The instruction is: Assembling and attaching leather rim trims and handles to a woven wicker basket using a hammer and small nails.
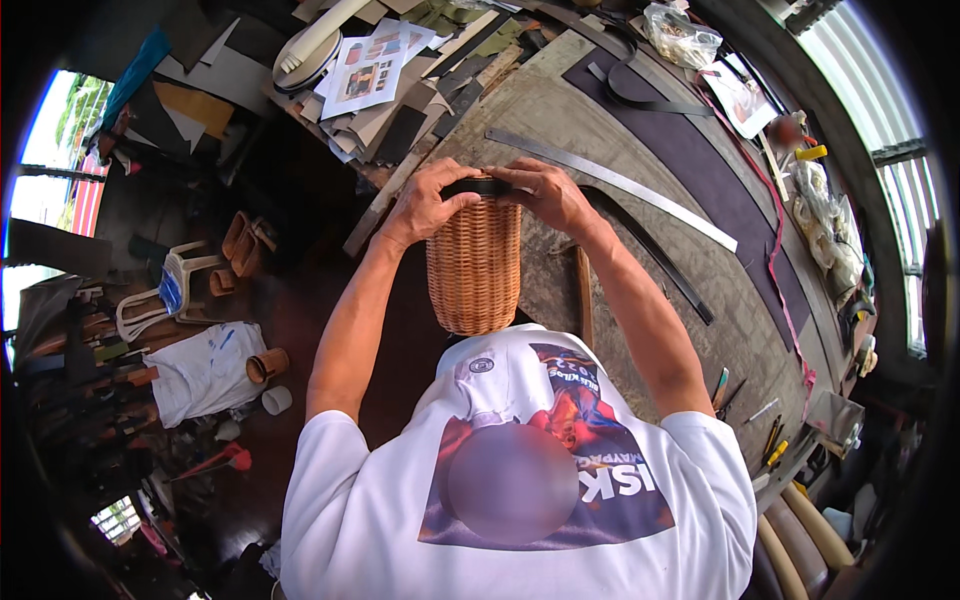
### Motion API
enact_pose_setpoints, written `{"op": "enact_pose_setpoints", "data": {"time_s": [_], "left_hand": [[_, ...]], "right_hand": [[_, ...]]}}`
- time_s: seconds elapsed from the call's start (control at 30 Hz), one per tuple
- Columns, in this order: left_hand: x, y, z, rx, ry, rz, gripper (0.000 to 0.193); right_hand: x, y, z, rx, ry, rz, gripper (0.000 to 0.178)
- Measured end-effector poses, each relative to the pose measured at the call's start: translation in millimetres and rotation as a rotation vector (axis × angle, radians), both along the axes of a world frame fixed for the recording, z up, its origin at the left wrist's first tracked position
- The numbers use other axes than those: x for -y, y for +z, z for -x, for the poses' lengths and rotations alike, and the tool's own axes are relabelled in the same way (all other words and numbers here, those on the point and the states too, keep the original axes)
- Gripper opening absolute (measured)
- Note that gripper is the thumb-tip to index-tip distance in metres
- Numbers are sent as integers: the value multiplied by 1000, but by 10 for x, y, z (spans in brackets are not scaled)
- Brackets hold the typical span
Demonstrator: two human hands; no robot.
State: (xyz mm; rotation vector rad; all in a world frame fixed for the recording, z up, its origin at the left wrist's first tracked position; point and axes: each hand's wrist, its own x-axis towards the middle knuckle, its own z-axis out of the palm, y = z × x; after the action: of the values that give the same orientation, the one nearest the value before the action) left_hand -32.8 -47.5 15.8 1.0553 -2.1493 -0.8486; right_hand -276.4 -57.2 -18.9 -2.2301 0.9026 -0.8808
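A tall woven wicker basket (474, 265) stands out in front of my chest, at the left edge of the worktable. Around its top runs a black band (478, 187), which looks like leather. My left hand (425, 205) is closed on the band's left side, thumb toward me and fingers over the far rim. On the opposite side my right hand (552, 195) pinches the same band, its fingers bent across the top. Both hands partly cover the rim, and the basket's inside is hidden. Just right of my right hand lies a dark strap (650, 250) on the table.
A long metal ruler (620, 188) crosses the worktable (560, 275) beside a dark purple sheet (690, 160). Papers (375, 68) top a scrap pile at the far left. A red ribbon (778, 240), plastic bags and small tools line the right edge. A white chair (180, 285) stands left.
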Motion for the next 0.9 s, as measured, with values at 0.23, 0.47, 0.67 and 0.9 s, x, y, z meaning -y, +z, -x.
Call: {"op": "enact_pose_setpoints", "data": {"time_s": [0.23, 0.47, 0.67, 0.9], "left_hand": [[94, 186, -54, 189, 29, -287, 37], [183, 205, -124, 129, 74, -425, 29], [212, 450, -29, 68, 121, -352, 28], [334, 618, 176, 36, 127, -175, 26]], "right_hand": [[-251, 115, 255, 102, -256, -74, 71], [-1402, -769, 1976, -291, -985, -429, 42], [-2348, -1032, 2160, -514, -1091, -643, 44], [-2347, -1137, 2180, -334, -1020, -571, 30]]}}
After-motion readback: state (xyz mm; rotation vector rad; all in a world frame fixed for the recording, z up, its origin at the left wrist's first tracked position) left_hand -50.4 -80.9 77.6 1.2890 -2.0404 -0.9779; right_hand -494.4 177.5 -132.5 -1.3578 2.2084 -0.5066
